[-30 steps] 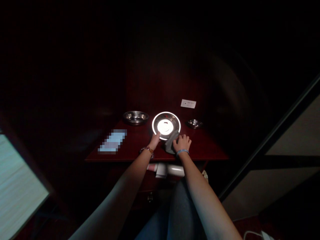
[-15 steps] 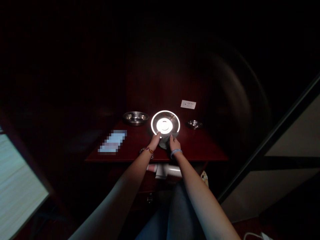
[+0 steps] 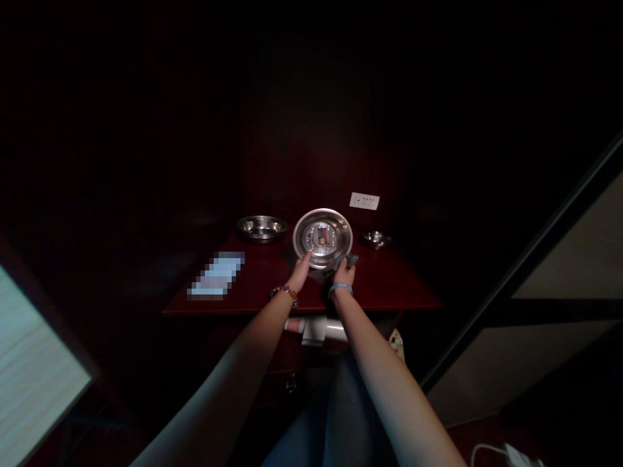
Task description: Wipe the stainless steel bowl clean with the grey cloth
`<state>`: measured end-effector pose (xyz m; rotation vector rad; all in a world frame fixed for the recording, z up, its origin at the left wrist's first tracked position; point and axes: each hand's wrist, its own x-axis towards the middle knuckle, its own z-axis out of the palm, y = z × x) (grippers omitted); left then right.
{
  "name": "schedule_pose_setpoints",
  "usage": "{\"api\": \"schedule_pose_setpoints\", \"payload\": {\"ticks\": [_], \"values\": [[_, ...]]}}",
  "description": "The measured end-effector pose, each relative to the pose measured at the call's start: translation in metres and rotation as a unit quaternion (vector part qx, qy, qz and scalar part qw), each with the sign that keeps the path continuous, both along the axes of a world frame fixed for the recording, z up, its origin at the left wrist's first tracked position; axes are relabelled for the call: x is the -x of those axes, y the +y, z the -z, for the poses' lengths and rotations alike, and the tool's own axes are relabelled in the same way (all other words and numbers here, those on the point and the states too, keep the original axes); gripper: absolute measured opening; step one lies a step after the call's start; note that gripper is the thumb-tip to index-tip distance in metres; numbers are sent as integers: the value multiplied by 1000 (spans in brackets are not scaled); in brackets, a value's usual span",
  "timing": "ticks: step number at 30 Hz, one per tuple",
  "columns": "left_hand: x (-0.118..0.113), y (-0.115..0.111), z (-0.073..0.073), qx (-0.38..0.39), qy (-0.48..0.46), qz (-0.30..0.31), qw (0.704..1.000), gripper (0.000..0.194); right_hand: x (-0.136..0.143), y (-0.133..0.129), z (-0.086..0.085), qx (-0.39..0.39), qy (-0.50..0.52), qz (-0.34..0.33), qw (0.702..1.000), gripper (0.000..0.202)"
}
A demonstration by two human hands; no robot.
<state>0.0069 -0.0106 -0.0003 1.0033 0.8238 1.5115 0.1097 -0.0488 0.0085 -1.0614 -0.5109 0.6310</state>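
A round steel basin (image 3: 333, 232) is tilted up towards me above the red table, a small label on its inner bottom. My left hand (image 3: 300, 272) grips its lower left rim, thumb on the inner side. At the lower right rim my right hand (image 3: 345, 272) is closed on a dark grey cloth (image 3: 351, 259), which touches the basin. Another steel basin (image 3: 261, 229) rests at the table's back left. To the right sits a small steel bowl (image 3: 376, 240).
The dark red table (image 3: 209, 305) bears a blurred-out flat rectangle (image 3: 217, 275) at the left. A white socket plate (image 3: 365, 201) is on the back wall. Below the tabletop lie stacked cups (image 3: 335, 329). A pale wooden surface (image 3: 39, 370) stands at the far left.
The basin's face has tilted, so its bright glare is gone and the label shows. My right hand has moved slightly right with the cloth, along the rim.
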Motion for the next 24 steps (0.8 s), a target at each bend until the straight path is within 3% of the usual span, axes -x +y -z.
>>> {"api": "schedule_pose_setpoints", "payload": {"ticks": [2, 5, 10, 13, 18, 24], "values": [[0, 1, 1, 10, -6, -8, 1000, 39, -1, 2, -2, -17, 39, 22, 999, 28], [0, 3, 3, 16, -7, -7, 1000, 43, 1, 3, -3, -60, 89, -3, 994, 41], [-1, 6, 5, 17, -12, 3, 1000, 41, 9, 4, 5, -55, 44, -78, 994, 52], [-2, 8, 6, 23, -23, 15, 999, 42, 14, 2, 9, -26, 36, -101, 994, 48], [-2, 10, 5, 30, -42, 25, 998, 44, 23, -2, 2, -54, 67, -128, 988, 47], [-1, 9, 3, 32, -62, -8, 998, 38, 15, -2, 0, 60, 73, -116, 989, 13]]}}
